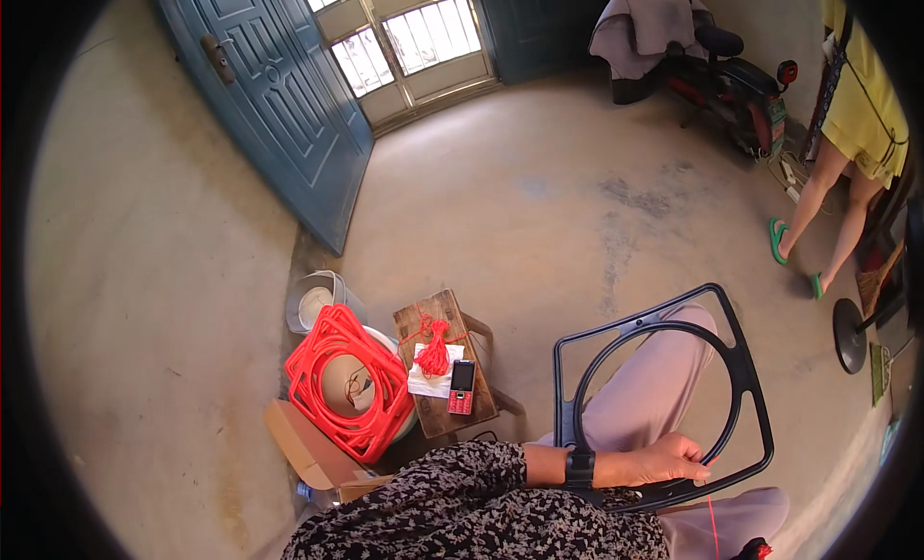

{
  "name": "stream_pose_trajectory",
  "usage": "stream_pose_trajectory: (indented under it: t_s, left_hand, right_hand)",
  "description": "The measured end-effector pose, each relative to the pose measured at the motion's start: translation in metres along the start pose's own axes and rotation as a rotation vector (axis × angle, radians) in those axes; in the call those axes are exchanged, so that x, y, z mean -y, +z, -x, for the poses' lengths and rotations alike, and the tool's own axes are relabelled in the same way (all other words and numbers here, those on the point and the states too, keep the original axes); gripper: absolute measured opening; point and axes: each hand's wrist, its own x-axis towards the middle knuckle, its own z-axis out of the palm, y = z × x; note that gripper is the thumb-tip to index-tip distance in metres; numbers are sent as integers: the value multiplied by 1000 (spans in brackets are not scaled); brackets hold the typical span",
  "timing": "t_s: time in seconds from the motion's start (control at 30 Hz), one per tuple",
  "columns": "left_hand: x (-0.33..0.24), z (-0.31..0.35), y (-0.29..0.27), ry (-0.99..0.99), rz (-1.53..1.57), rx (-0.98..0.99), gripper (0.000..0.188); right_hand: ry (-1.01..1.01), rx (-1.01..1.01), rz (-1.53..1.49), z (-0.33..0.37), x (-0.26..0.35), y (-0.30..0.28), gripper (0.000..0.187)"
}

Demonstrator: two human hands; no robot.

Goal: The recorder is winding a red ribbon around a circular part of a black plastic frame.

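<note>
A black plastic square frame with a round inner ring (754, 392) stands tilted across my lap. My left hand (669, 460) is closed at the ring's near side, its thumb and fingers pinched around the rim. A thin red cord (713, 521) hangs below those fingers, and a bit of red shows above them. A dark wristband (579, 469) is on my left wrist. My right hand is not visible; only a small dark and red shape (756, 549) shows at the lower edge.
Left of me, a wooden stool (438, 420) bears a red cord bundle (435, 353), white paper and a red phone (462, 387). Red frames (318, 387) are stacked beside it, near a bucket (313, 300) and cardboard box (303, 445). A person (861, 108) stands far right near a scooter (741, 89).
</note>
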Motion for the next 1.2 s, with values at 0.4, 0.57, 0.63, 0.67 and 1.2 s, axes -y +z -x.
stream_pose_trajectory:
  t_s: [0.4, 0.57, 0.63, 0.67, 1.2]
  left_hand:
    - [-1, 0, -3, 4, -3, 17, 22]
    - [-4, 2, -3, -30, 98, 68, 22]
    - [-5, 4, -4, -43, 155, 72, 21]
    - [-4, 4, -5, -36, 174, 95, 20]
    - [-10, 9, -3, -106, 340, 85, 18]
  right_hand:
    - [-58, 46, 258, -5, -1, -10, 27]
    - [119, -161, 115, -30, -17, -32, 42]
    - [-137, -71, 359, -40, -35, -51, 41]
    - [-395, 24, 595, -45, -45, -61, 40]
    - [-34, -53, 231, -90, -29, -34, 48]
